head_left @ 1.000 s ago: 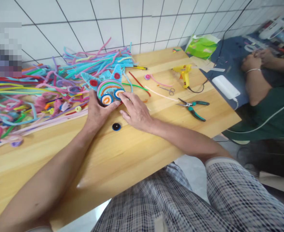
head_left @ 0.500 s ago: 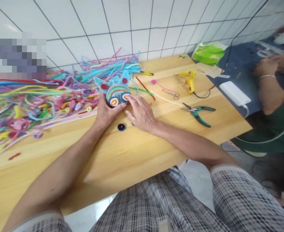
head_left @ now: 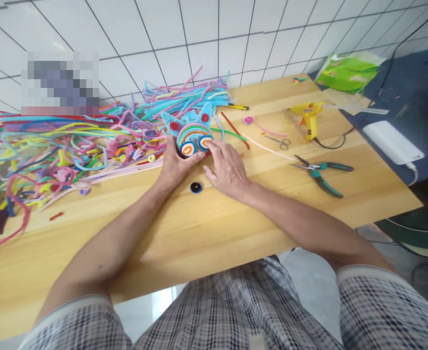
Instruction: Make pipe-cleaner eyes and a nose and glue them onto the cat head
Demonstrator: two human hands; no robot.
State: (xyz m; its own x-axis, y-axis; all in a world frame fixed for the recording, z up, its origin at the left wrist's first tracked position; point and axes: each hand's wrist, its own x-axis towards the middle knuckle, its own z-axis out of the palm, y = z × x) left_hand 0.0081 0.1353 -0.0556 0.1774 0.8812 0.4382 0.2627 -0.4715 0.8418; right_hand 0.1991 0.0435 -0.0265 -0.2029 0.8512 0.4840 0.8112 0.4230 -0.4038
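A pipe-cleaner animal head [head_left: 195,131] with blue ears, red ear centres, a striped rainbow arch and two round white, orange and blue eyes is on the table. My left hand [head_left: 177,163] is closed around its lower left side, with the thumb along the bottom under the eyes. My right hand [head_left: 229,167] touches the right eye with its fingertips, its thumb apart from the fingers and off the piece. A black disc with a blue rim [head_left: 196,187] lies on the wood just below, between my wrists.
Tangled pipe cleaners [head_left: 90,150] cover the table's left, with a blue bundle [head_left: 188,99] by the tiled wall. Right of my hands are pliers [head_left: 321,172], small scissors [head_left: 281,142], a yellow glue gun [head_left: 308,118] with a cord and a white power bank [head_left: 394,142].
The view has swung left, so the table's things appear farther right and the other person's arms have mostly left the frame. Both my hands stay at the animal head.
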